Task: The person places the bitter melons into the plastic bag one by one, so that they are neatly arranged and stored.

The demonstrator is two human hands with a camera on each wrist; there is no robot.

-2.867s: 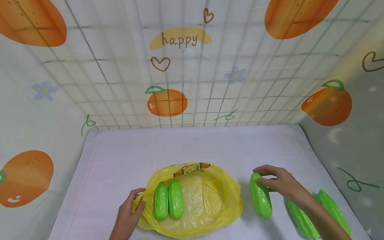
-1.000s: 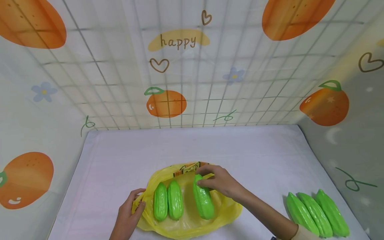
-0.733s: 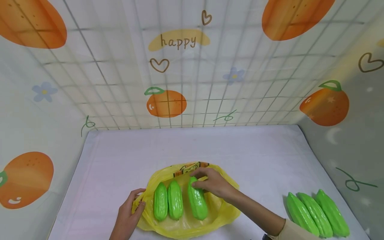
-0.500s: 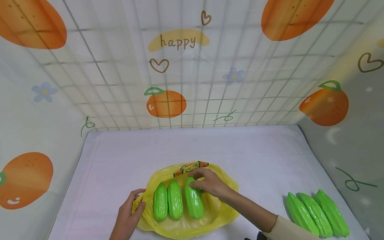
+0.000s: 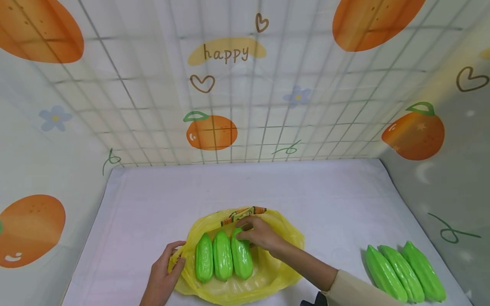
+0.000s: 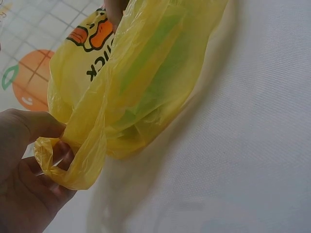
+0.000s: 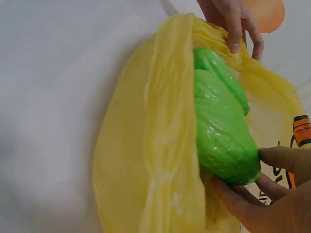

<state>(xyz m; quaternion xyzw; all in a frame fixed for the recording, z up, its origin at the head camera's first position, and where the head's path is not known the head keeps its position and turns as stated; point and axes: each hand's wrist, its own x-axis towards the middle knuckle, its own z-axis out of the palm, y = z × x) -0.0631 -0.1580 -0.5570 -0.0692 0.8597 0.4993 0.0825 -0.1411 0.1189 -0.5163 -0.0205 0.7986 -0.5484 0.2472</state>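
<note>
Inside the bag point(image 5: 294, 239): right gourd point(image 5: 243, 260) beside two more gourds point(image 5: 223, 257), far end pinched by the right grip point(image 5: 260, 233). Likely light, stiff, slick; hold round the middle. Left grip point(image 5: 164, 265) pinches the bag's left rim, probably flimsy.

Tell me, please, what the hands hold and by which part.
Left hand: the yellow plastic bag, by its left edge. Right hand: a glossy green elongated vegetable, by its far end.

Pale table point(image 5: 245, 182) | yellow plastic bag point(image 5: 288, 231), mouth open | three green vegetables point(image 5: 403, 273), right side
</note>
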